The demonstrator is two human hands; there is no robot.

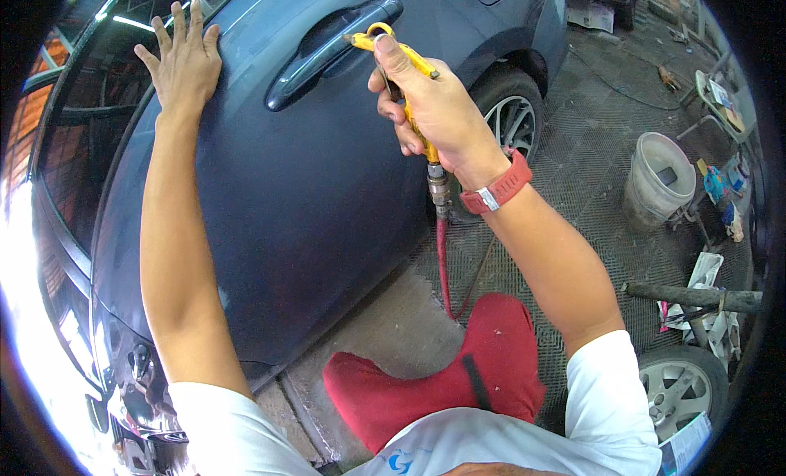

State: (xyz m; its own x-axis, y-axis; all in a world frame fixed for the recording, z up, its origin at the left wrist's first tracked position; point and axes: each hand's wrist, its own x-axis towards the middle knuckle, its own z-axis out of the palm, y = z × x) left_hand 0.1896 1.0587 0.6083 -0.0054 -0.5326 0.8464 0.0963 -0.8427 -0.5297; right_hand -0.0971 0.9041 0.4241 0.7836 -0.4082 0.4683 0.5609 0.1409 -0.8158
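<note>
My left hand (187, 65) lies with its fingers spread on the dark blue car door (303, 198), at the edge below the side window (90, 79). In my right hand (442, 108) is a yellow air blow gun (419, 63), with the fingers wrapped round its grip and the thumb on top. The gun's front end is near the door handle (288, 81); whether it touches cannot be told. From the metal coupling (439, 185) under the grip, a red air hose (443, 263) hangs toward the floor. A red watch strap (509, 181) circles my right wrist.
Beyond my right hand is the car's rear wheel (512, 116). On the right stand a whitish bucket (655, 181) and a small chair (720, 103). A grey bar (696, 297) juts in above a loose wheel (679, 386). Ribbed matting (573, 148) covers part of the floor.
</note>
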